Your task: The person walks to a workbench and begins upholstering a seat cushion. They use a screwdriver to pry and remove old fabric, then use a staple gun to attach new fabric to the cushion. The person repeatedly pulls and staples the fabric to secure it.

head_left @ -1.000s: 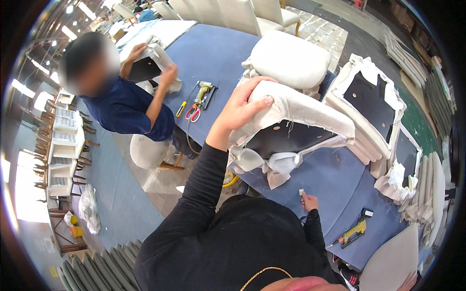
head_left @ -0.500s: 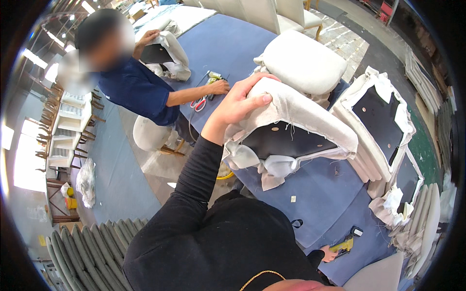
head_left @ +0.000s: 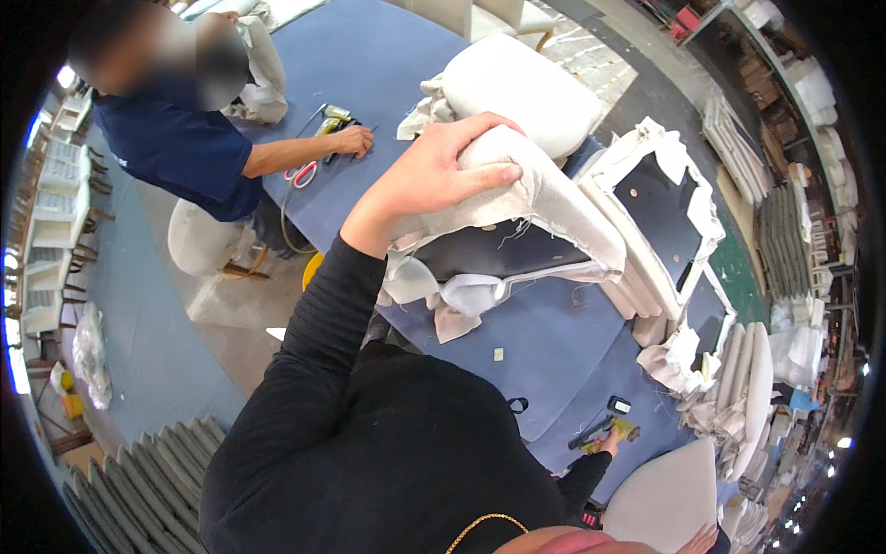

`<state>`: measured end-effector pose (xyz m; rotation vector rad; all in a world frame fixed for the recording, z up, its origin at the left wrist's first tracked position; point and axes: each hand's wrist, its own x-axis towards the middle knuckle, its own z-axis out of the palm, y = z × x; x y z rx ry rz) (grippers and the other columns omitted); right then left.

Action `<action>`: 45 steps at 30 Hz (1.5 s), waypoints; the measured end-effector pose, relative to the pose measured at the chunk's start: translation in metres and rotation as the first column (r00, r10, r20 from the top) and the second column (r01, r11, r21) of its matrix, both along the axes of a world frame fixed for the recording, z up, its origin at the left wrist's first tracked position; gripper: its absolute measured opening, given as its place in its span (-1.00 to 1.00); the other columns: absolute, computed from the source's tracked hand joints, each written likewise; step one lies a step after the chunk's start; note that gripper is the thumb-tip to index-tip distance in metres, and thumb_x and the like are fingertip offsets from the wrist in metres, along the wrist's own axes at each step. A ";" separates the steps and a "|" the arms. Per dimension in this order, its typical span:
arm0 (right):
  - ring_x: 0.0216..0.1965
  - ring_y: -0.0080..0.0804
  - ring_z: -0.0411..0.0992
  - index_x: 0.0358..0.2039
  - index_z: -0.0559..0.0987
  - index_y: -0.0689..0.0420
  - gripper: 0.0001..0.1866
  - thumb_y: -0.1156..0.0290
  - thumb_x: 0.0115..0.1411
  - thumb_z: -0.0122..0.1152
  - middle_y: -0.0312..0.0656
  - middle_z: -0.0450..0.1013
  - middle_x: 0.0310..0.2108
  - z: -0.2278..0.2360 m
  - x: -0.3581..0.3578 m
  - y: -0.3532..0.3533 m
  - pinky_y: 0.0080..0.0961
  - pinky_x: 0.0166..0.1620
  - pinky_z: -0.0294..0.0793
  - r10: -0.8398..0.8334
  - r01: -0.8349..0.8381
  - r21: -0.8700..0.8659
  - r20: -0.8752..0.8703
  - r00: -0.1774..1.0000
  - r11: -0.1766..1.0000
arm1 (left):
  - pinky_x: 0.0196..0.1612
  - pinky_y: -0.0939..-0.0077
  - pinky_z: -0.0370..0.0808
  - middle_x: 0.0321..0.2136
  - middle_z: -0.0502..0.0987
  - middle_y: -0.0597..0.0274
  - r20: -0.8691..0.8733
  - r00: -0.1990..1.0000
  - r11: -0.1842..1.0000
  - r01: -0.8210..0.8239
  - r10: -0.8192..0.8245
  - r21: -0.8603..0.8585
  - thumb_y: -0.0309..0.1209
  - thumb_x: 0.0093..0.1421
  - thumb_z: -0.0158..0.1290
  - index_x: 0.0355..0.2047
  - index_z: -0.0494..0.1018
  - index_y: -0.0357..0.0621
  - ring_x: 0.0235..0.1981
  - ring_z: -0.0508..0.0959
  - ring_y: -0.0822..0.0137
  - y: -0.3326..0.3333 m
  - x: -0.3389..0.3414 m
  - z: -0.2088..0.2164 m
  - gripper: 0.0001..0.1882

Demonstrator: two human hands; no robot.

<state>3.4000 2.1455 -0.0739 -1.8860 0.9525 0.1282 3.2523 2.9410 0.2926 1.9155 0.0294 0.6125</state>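
So the left hand (head_left: 441, 174) has its grip clamped over the top corner of a cream upholstered cushion (head_left: 574, 214), thumb on the near side, fingers going over the back. The cushion's propped up at a tilt on the blue bench (head_left: 544, 369), black backing facing the wearer, loose fabric flaps hanging off the lower left. Right hand (head_left: 609, 444) is way down by the bench's near edge, grip wrapped around a yellow-and-black staple gun (head_left: 626, 429). There's a small pale tag (head_left: 498, 355) lying between the cushion and that gun. Behind the cushion sits a rounded cream seat (head_left: 521, 97), and off to the right a black-backed cushion (head_left: 657, 203). Across the bench, a co-worker in navy (head_left: 175, 138) has a hand at another tool, with red-handled scissors (head_left: 302, 174) just beside it.
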 end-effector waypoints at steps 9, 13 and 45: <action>-0.56 -0.57 0.41 -0.13 0.58 0.25 -0.75 0.42 0.29 0.45 -0.31 0.51 -0.47 0.240 -0.017 0.260 -0.54 -0.46 0.37 0.532 -0.572 -0.030 0.409 0.741 0.819 | 0.04 0.38 0.56 -0.16 0.70 0.15 0.038 0.999 1.000 0.002 -0.001 -0.021 -0.15 0.27 0.32 0.09 0.56 -0.15 -0.12 0.67 0.31 0.015 0.003 0.000 -0.52; -0.59 -0.66 0.28 0.11 0.57 0.22 -0.64 0.38 0.36 0.37 -0.25 0.61 -0.18 0.301 -0.035 0.365 -0.62 -0.51 0.27 0.475 -0.639 0.150 0.548 0.689 0.755 | 0.03 0.38 0.56 -0.17 0.71 0.13 0.046 0.998 0.998 0.034 -0.032 -0.049 -0.14 0.25 0.34 0.07 0.56 -0.16 -0.13 0.68 0.31 0.026 0.005 -0.003 -0.51; -0.27 -0.03 0.66 0.01 0.66 0.10 -0.48 0.26 -0.02 0.44 -0.02 0.67 -0.22 0.405 -0.091 0.594 -0.37 -0.20 0.60 0.915 -0.530 -0.815 0.368 -0.164 0.233 | 0.10 0.43 0.54 -0.12 0.69 0.16 -0.003 0.999 0.996 0.040 -0.041 -0.077 -0.54 0.11 0.12 0.12 0.56 -0.17 -0.08 0.64 0.39 0.037 0.018 -0.007 -0.50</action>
